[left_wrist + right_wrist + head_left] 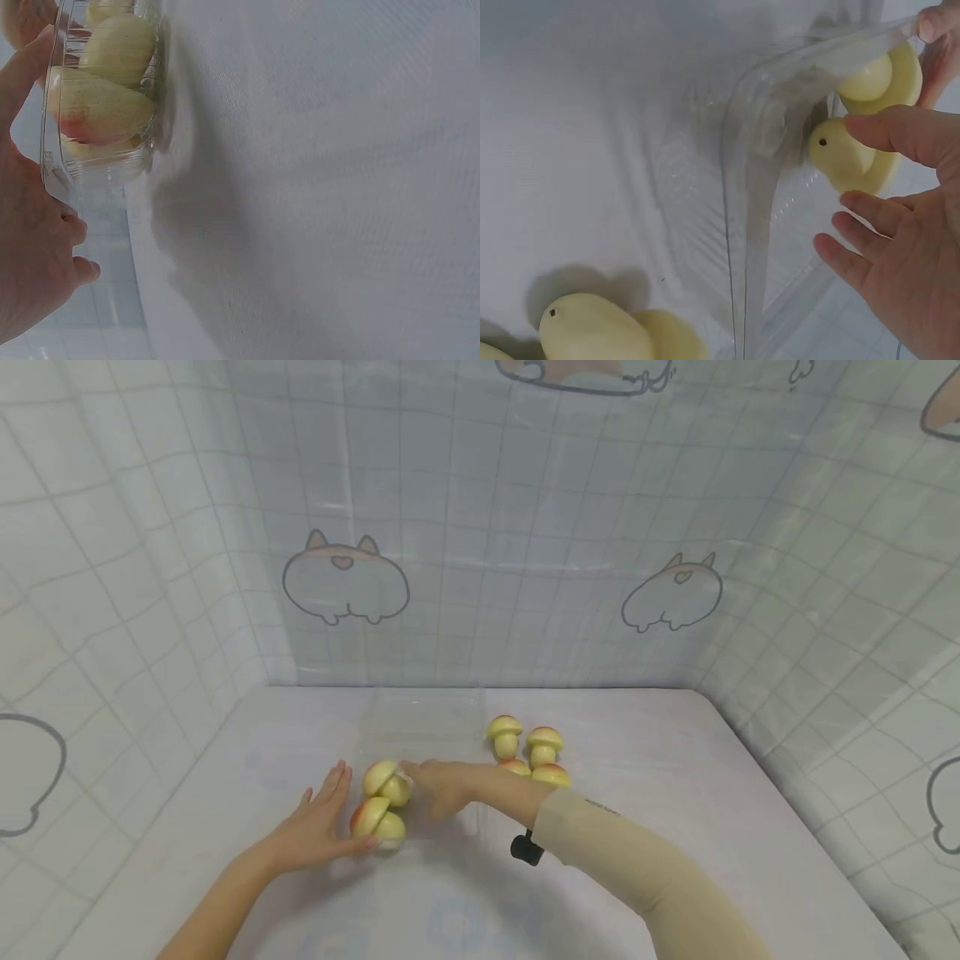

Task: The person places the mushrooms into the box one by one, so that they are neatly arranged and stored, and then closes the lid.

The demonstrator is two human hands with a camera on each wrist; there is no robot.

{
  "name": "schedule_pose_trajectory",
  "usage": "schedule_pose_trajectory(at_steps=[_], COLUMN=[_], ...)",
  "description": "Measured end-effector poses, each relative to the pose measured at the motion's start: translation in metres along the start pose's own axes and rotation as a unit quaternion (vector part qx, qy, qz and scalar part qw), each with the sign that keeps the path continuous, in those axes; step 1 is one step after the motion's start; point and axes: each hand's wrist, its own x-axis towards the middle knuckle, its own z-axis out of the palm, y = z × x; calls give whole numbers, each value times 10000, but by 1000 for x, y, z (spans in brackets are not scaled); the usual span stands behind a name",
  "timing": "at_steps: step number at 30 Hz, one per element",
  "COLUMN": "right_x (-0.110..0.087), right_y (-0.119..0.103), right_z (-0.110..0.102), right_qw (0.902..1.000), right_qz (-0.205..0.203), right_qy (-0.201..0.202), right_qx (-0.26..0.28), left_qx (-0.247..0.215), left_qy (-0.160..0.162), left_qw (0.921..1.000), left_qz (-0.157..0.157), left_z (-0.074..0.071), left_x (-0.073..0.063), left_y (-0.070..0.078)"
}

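Observation:
Two yellow toy mushrooms with reddish caps lie in a clear plastic clamshell box (105,174), the far mushroom (381,777) just behind the near mushroom (371,818). My left hand (315,827) is spread at the box's left side, its thumb at the front rim beside the near mushroom. Over the box, my right hand (442,785) reaches in from the right. In the right wrist view its thumb overlaps the far mushroom's stem (838,154), while the other fingers stand loosely extended below.
To the right of the box, several more toy mushrooms (543,743) sit on the white table (660,827), partly hidden by the right forearm. The box's clear lid (420,714) lies folded back towards the rear. Grid-patterned curtains (510,568) enclose the table's back and sides.

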Motion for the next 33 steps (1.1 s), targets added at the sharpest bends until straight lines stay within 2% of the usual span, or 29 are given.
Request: schedule_pose_trajectory(at_steps=[8,15,21,24,27,33], right_x=[-13,-35,-58,-66,-73,-89], right_y=[12,25,37,43,50,62], right_z=[-4,-9,-15,-16,-15,-12], right_qw=[9948,9806,9730,9689,9600,9358], right_qz=[-263,-599,-692,-729,-786,-992], right_qy=[975,1855,2196,2344,2643,3313], right_qx=[120,223,148,317,493,674], left_qx=[-55,-98,-62,-71,-53,-45], left_qy=[-35,-11,24,23,38,57], left_qw=[10000,9999,10000,10000,10000,10000], left_qz=[-62,-54,-34,-36,-13,6], left_z=[1,3,4,4,3,1], left_x=[0,0,0,-1,-2,-2], left_y=[2,1,-1,1,2,6])
